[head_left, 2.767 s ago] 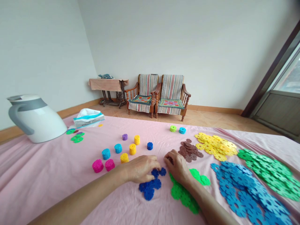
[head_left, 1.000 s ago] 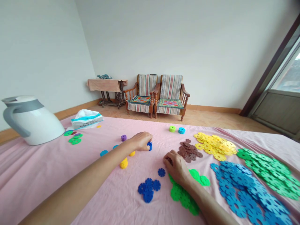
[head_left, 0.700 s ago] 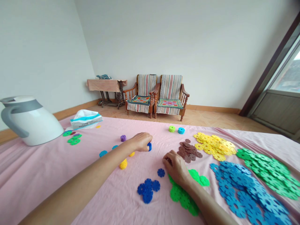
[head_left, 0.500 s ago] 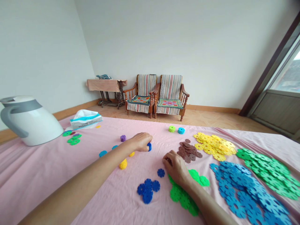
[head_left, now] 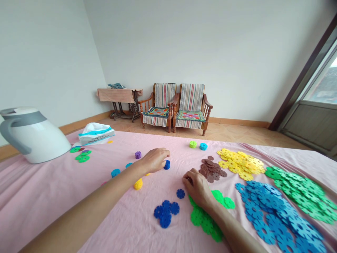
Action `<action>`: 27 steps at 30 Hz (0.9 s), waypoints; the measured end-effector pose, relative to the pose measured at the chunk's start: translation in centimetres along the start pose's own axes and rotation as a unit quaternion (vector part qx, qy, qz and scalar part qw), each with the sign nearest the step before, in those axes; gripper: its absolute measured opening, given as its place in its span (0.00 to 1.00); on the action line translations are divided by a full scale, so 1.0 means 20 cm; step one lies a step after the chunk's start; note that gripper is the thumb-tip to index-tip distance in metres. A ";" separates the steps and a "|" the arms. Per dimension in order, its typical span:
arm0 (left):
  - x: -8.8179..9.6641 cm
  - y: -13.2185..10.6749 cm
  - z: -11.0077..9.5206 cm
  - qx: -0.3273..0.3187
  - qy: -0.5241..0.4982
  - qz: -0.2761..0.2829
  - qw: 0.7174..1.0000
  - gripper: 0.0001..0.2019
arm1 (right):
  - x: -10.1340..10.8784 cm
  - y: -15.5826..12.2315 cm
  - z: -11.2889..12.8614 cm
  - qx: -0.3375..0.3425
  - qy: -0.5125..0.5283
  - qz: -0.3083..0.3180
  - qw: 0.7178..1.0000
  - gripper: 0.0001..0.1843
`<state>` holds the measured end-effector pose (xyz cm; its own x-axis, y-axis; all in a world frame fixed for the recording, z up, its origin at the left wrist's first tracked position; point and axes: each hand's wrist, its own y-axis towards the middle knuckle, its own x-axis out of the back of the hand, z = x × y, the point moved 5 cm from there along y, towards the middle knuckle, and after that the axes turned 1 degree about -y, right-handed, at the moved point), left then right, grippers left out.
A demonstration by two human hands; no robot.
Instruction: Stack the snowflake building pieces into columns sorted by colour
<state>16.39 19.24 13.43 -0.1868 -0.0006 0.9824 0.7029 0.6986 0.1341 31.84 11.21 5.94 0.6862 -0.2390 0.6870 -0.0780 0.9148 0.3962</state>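
A small stack of dark blue snowflake discs stands on the pink cloth. My left hand hovers at its left side, fingers apart above it and the thumb close by. I cannot tell whether the thumb touches it. Resting on the cloth, my right hand has curled fingers; whatever may be inside them is hidden. A single dark blue disc lies just left of that hand. Nearer me is a loose cluster of dark blue discs. Bright green discs lie partly under my right wrist.
Brown discs, yellow discs, green discs and blue discs lie in piles at right. Small stacks, including a lime one and a purple one, stand farther off. A white jug and tissue pack are at left.
My left hand has loosened from the dark blue stack and drawn slightly left, with its fingers now apart. The stack stays on the cloth. My right hand has stayed put.
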 end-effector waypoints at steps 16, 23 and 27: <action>-0.20 -0.22 -0.39 -0.055 -0.132 0.083 0.986 0.07 | 0.03 0.02 -0.02 -0.039 -0.002 -0.022 0.999 0.09; -0.22 -0.17 -0.39 -0.041 -0.097 0.100 0.989 0.06 | 0.03 0.02 -0.01 -0.044 0.000 -0.016 0.999 0.10; -0.25 -0.14 -0.39 -0.031 -0.093 0.106 0.990 0.10 | 0.04 0.01 -0.01 -0.046 0.004 -0.014 0.999 0.09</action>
<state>20.70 11.74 9.14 -0.1491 0.2769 0.9493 0.7793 0.6239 -0.0596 32.46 11.37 6.45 0.6927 -0.2636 0.6714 0.0090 0.9339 0.3575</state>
